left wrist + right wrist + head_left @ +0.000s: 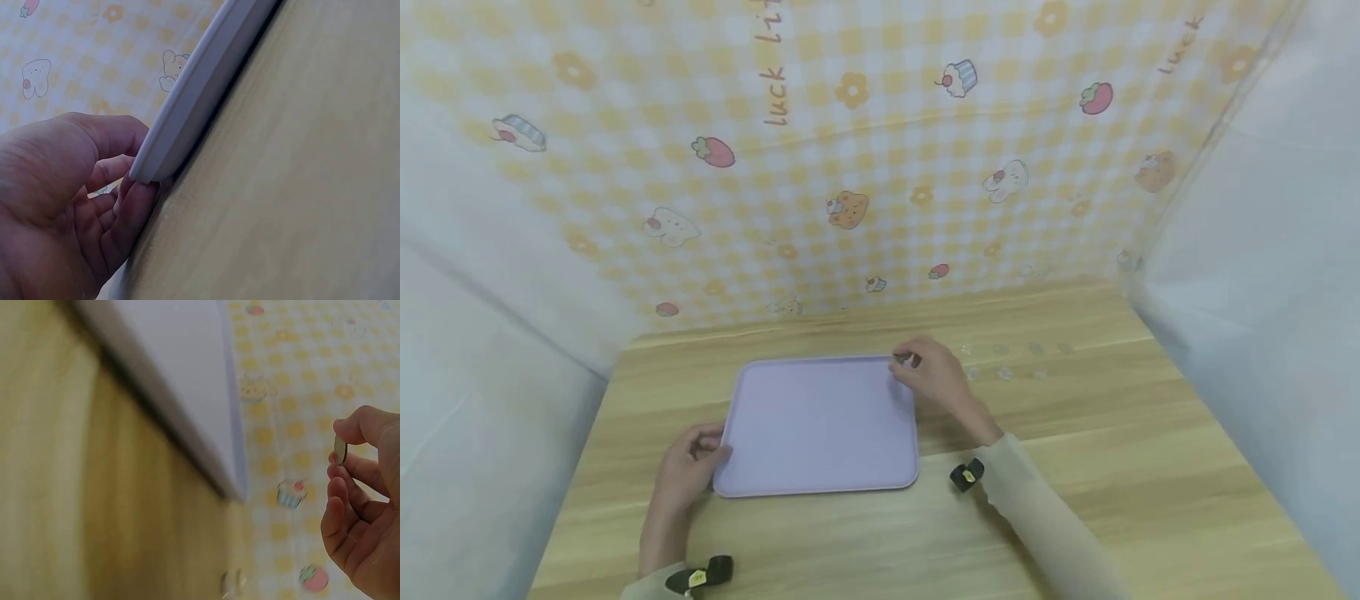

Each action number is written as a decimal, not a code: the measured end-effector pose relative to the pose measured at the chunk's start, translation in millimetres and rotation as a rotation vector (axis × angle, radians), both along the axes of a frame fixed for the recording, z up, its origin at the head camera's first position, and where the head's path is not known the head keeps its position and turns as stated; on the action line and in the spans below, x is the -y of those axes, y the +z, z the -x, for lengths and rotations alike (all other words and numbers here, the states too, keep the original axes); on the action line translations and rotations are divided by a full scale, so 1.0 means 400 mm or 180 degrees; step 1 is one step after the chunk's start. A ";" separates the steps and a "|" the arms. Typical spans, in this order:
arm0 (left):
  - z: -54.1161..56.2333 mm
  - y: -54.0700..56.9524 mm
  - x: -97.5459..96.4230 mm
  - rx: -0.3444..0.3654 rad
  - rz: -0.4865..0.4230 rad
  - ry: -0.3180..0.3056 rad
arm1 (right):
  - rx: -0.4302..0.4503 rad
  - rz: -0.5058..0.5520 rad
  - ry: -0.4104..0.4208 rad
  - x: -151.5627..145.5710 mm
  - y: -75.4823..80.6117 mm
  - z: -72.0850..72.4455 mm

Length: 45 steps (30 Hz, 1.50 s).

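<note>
A pale purple rectangular tray (823,425) lies on the wooden table. My left hand (687,467) grips its left edge; in the left wrist view, the tray's rim (181,106) sits between the thumb and fingers of that hand (69,194). Over the tray's far right corner is my right hand (932,375). Between thumb and forefinger it pinches a small, thin, coin-like disc (340,449), held on edge above the tray in the right wrist view. The other fingers of the right hand (369,506) are loosely curled. The disc's face markings cannot be made out.
Several small, faint, flat pieces (1004,374) lie in two rows on the table (1075,450) right of the tray. A yellow checked cloth (895,167) with printed figures hangs behind the table. White sheets (1285,250) stand at both sides.
</note>
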State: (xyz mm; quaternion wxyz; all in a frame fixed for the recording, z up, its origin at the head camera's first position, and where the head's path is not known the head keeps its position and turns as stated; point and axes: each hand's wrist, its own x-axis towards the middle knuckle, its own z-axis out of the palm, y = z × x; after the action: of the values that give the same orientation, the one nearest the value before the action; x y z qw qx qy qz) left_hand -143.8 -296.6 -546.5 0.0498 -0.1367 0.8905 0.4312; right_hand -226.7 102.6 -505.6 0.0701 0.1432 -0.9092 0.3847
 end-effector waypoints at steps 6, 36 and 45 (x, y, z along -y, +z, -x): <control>-0.013 -0.003 0.005 0.0033 0.0061 0.0054 | 0.0174 0.0177 -0.0345 -0.094 -0.070 -0.029; -0.004 -0.010 -0.007 0.0073 -0.0056 0.0090 | 0.0633 -0.0182 -0.1278 -0.597 -0.117 -0.078; -0.001 -0.005 -0.005 0.0056 -0.0042 0.0097 | 0.0822 -0.0288 -0.1302 -0.621 -0.106 -0.104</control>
State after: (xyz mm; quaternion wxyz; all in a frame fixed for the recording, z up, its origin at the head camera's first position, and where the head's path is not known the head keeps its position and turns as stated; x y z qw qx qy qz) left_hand -143.4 -294.5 -548.6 0.0519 -0.1536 0.8850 0.4365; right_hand -185.3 350.9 -548.0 0.0232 -0.0912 -0.9370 0.3365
